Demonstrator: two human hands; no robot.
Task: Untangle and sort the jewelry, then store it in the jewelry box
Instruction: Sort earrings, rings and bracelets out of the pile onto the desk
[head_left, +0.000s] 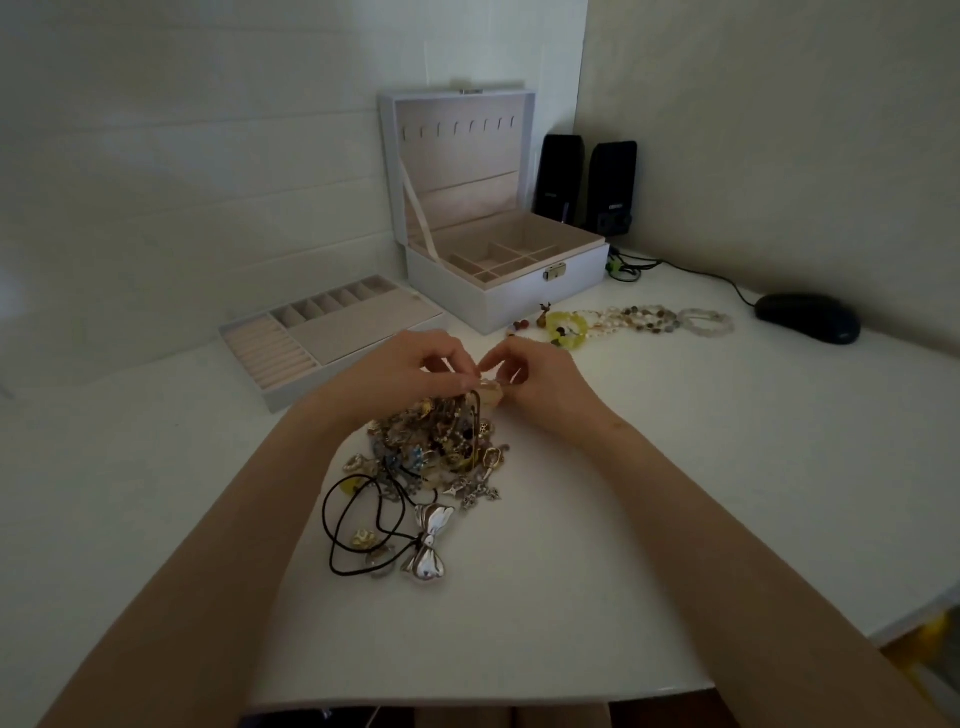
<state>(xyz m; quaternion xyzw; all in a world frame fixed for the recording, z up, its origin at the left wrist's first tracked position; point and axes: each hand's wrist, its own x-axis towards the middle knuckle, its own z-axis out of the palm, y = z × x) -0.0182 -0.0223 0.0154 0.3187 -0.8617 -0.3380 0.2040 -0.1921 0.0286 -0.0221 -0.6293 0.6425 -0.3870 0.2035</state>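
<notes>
Forearms (218, 545) flank tangled pile (436, 447) beneath left hand (410, 371) and right hand (540, 374), both pinching 1 pale piece (491, 392) between them; better to tease slowly, not yank.

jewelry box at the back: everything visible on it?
The jewelry box is white and square, lid open and upright near the wall. Pale pink, velvety-looking lining; a row of hooks and a pocket inside the lid; a ribbon stay on its left; a base divided into small compartments, seemingly empty; a metal clasp in front. It stands on the white desk.
</notes>
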